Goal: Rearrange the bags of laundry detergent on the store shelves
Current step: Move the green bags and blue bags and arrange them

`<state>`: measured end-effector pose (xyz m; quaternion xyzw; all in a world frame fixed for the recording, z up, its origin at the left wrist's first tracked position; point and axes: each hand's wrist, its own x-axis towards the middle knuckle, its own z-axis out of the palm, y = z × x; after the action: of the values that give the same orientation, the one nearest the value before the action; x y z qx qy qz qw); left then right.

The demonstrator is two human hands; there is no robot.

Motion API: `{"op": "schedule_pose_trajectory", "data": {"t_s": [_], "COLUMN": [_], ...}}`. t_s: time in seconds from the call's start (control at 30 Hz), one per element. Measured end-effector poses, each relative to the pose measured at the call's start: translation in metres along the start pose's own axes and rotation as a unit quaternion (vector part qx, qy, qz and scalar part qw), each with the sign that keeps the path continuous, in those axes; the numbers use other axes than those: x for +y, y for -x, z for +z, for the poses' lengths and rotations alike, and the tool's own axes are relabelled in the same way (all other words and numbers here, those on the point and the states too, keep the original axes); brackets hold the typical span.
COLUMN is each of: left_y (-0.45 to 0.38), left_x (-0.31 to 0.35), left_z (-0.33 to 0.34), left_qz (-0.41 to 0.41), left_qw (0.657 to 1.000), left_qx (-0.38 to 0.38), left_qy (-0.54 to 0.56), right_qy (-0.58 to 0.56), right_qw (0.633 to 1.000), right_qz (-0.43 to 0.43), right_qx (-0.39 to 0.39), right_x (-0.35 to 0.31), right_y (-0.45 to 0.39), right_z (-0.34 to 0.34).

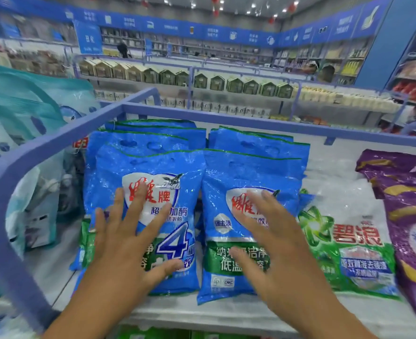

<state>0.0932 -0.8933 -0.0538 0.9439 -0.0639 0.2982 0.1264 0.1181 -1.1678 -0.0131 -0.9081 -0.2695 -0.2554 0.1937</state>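
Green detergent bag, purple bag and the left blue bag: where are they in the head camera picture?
green detergent bag [356,255], head view, on its printed front.
purple bag [407,211], head view, on its upper front.
left blue bag [138,165], head view, on its upper front, above the hand.

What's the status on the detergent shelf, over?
Left hand open, flat on left blue bag. Right hand open on right blue bag. Green bag lies beside, nothing blocking.
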Motion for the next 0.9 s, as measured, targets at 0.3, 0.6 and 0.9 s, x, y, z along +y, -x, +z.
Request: {"op": "schedule_pose_trajectory", "data": {"t_s": [0.3, 0.6, 0.9], "left_y": [-0.011, -0.001, 0.034], "left_x": [-0.006, -0.001, 0.057], "left_z": [0.003, 0.004, 0.006], "left_qz": [0.015, -0.033, 0.005], "left_qw": [0.995, 0.995, 0.993], "left_qx": [-0.045, -0.052, -0.11], "left_qy": [-0.093, -0.078, -0.035], "right_qy": [0.112, 0.077, 0.061], "right_qw": [0.984, 0.98, 0.958], "right_qz": [0.087, 0.123, 0.205], "right_qx": [-0.11, -0.133, -0.192], "right_x": [0.008, -0.001, -0.003], "right_y": [-0.012, -0.003, 0.078], "right_z": [0.052, 0.044, 0.0]}}
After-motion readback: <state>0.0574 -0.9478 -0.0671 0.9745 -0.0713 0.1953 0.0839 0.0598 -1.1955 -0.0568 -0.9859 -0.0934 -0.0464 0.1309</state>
